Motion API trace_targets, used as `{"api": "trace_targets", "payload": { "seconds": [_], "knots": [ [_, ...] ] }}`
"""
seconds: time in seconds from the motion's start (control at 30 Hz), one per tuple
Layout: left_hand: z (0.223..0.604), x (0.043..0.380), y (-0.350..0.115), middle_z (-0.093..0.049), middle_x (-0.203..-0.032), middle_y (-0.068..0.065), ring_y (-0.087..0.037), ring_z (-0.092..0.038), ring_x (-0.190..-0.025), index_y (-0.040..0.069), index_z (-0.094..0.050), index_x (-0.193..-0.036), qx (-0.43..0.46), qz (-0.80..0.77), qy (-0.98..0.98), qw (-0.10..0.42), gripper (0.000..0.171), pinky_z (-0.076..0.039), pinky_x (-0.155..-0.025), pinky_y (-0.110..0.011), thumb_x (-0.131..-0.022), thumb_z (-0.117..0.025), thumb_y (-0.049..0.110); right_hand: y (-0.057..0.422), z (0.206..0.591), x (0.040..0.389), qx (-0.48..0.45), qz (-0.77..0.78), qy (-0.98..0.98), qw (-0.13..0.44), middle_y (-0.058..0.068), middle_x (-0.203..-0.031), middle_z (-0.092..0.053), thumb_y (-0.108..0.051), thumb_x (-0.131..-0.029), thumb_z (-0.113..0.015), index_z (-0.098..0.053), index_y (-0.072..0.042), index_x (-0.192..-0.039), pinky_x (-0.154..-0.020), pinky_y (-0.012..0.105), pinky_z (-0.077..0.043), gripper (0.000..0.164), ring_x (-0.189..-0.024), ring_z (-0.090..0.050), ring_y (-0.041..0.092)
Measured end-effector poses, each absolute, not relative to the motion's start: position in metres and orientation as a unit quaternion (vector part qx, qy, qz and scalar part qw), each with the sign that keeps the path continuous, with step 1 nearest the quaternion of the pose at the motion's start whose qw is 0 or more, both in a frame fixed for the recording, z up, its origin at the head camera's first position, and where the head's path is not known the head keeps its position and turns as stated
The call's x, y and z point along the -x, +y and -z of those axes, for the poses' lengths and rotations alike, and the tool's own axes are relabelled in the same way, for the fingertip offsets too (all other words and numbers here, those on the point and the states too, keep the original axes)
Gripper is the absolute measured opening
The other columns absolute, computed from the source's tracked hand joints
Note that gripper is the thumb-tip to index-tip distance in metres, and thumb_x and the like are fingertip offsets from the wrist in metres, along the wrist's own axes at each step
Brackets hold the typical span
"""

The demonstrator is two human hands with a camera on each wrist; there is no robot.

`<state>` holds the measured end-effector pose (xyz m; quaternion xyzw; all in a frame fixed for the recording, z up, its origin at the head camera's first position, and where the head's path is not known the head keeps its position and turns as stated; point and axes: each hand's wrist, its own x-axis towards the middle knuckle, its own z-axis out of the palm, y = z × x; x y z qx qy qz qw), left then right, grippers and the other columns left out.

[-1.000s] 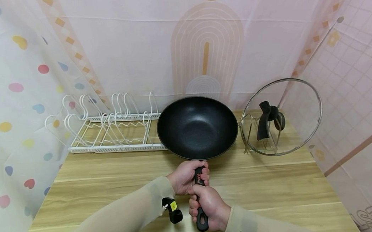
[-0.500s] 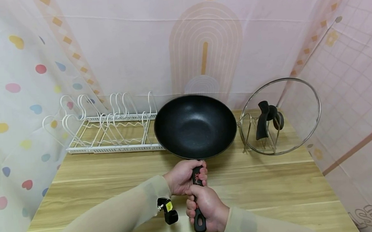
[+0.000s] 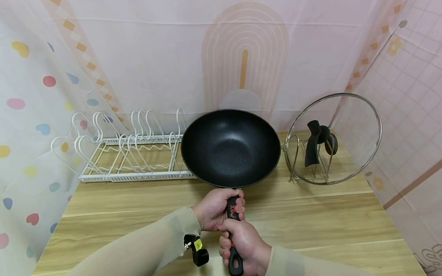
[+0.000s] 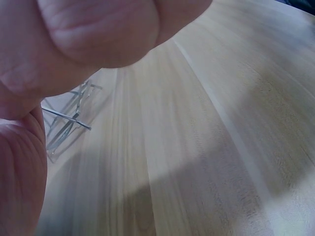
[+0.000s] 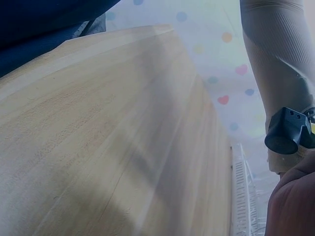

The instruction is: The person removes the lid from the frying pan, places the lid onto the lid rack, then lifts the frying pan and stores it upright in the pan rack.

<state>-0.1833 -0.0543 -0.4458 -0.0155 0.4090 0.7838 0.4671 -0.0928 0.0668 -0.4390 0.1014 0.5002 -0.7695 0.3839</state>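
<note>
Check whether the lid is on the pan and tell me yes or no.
No, the head view shows the glass lid off to the right of the black pan, whose inside is uncovered.

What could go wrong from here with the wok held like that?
The left hand and right hand both grip one handle, so the wok might twist or dip out front.

Swung left, it may knock the white rack; their outlines overlap in the head view, though contact is unclear.

Swung right, it could bump the wire stand and unsettle the lid propped there on edge.
</note>
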Motion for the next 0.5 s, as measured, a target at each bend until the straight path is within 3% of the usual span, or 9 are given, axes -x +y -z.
{"api": "trace_targets", "payload": {
  "seconds": [0.5],
  "knots": [
    [0.4388, 0.1840, -0.0573, -0.044, -0.071, 0.010, -0.004, -0.047, -0.060, 0.017, -0.045, -0.089, 0.011, -0.782, 0.412, 0.468, 0.025, -0.048, -0.070, -0.022, -0.111, -0.035, 0.023, 0.0643, 0.4335, 0.0930, -0.095, 0.772, 0.499, 0.381, -0.014, -0.053, -0.038, -0.023, -0.093, -0.049, -0.040, -0.025, -0.070, -0.048, 0.018, -0.042, 0.025, -0.047, -0.042, 0.003]
  ]
}}
